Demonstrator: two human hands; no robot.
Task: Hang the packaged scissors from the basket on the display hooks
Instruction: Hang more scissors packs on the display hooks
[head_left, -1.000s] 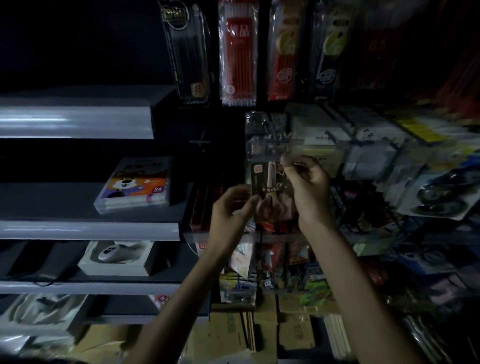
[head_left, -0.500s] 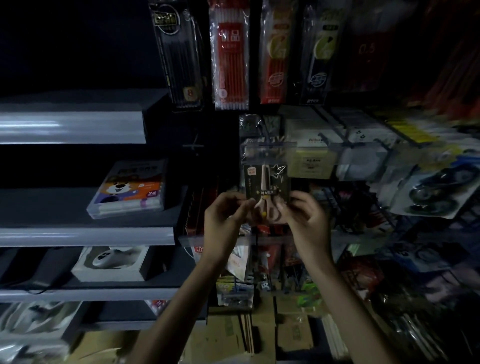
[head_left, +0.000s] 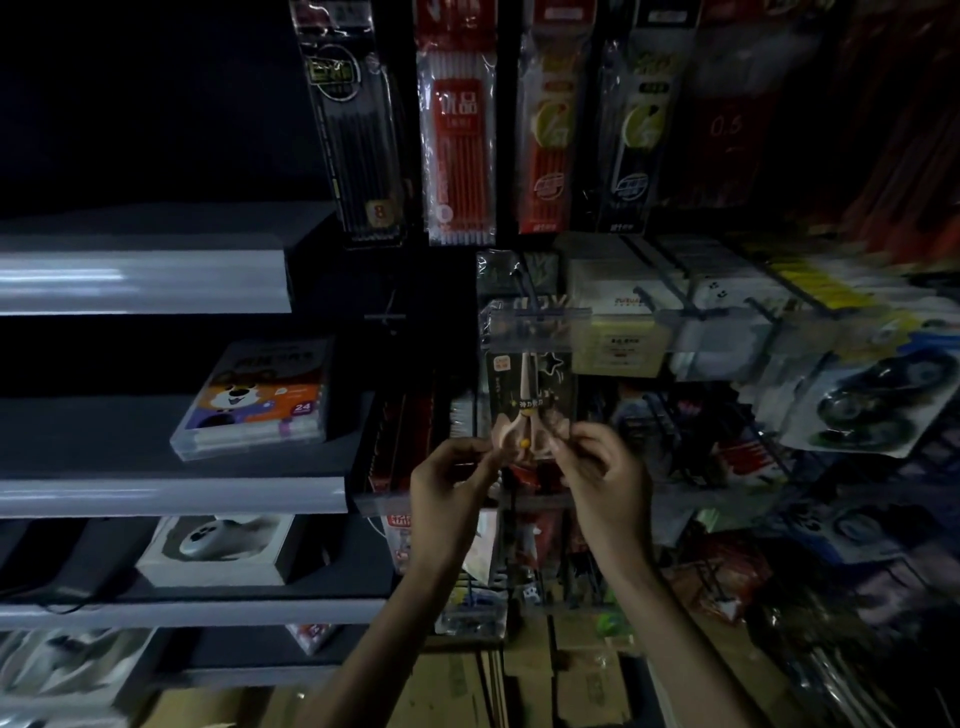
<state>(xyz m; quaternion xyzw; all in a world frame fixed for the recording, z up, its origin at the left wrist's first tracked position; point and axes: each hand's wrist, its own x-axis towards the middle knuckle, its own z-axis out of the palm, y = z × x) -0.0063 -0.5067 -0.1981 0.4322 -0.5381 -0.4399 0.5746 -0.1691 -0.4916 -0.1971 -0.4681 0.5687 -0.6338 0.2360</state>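
dim shop shelving is seen at the left, where a marker box (head_left: 260, 400) is laid on a grey shelf (head_left: 171, 493). pen packs (head_left: 457, 156) are hung above. the packaged scissors (head_left: 530, 395) are held upright below a display hook (head_left: 524, 291), the top edge covered by a clear label strip (head_left: 540, 330). the pack's lower corners are pinched by the left hand (head_left: 447, 483) and the right hand (head_left: 605, 478).

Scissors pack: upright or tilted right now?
Upright. The scissors pack stands vertical, blades up, handles down; left hand and right hand pinch its bottom corners.
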